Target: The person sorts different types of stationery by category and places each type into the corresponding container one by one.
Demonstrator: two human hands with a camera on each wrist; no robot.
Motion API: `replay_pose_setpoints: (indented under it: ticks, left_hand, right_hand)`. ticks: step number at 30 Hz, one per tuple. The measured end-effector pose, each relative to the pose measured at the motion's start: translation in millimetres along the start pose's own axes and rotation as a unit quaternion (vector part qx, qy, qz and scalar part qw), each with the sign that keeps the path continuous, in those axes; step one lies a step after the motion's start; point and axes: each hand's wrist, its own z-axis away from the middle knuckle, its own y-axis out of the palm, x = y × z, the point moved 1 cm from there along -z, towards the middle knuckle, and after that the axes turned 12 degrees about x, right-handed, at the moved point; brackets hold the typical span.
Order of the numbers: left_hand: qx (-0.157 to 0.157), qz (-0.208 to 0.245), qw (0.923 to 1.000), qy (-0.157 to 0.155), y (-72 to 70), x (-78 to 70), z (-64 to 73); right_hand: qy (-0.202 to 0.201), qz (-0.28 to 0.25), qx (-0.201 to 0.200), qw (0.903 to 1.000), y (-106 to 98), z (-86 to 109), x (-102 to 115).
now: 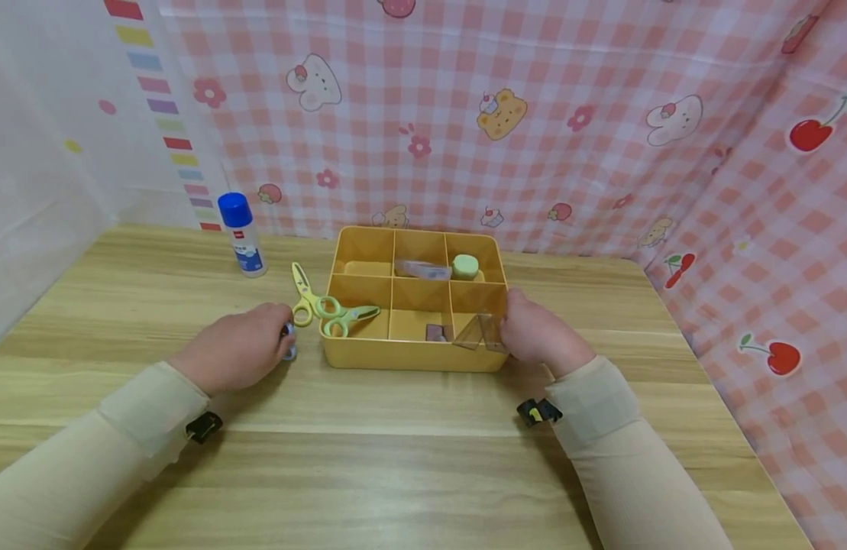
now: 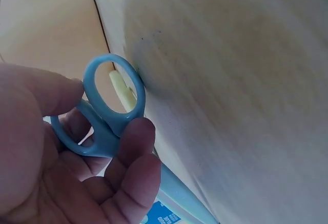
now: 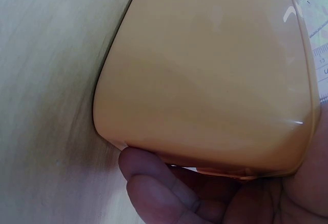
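Observation:
In the left wrist view my left hand (image 2: 97,152) grips light blue scissors (image 2: 115,70) by the finger loops, thumb on one loop. From the head view this left hand (image 1: 240,347) is left of the yellow divided storage box (image 1: 396,355), mostly covering the scissors. Yellow scissors (image 1: 302,279) and green scissors (image 1: 363,313) overlap at the box's left rim. My right hand (image 1: 533,328) holds the box's front right corner; in the right wrist view its fingers curl round the box wall (image 3: 205,80). A clear ruler-like set square (image 1: 470,332) leans in the front right compartment.
A glue bottle with a blue cap (image 1: 244,237) stands at the back left. Inside the box are a pale green rounded item (image 1: 465,266), a clear flat item (image 1: 423,270) and a small purple piece (image 1: 434,332). A checked curtain (image 1: 423,114) hangs behind the table.

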Motion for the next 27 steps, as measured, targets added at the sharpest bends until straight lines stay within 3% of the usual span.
replay_pose_setpoints:
  ticks: [4,13,19,27]
  left_hand:
    - [-0.002,0.01,0.9999,0.001,-0.3,0.3,2.0]
    - [-0.046,0.024,0.9985,0.019,-6.8,1.0,6.0]
    - [-0.05,0.062,0.9968,-0.008,-12.1,-1.5,5.7]
    - [-0.094,0.086,0.9919,-0.002,-21.2,-9.2,7.3]
  right_hand:
    - [-0.007,0.004,-0.004,1.0,0,-0.7,-1]
    - [-0.005,-0.007,-0.004,1.0,0,-0.6,-1]
    - [-0.005,-0.001,-0.003,1.0,1,-1.7,-2]
    - [-0.007,0.008,-0.011,0.9999,2,-2.1,-4]
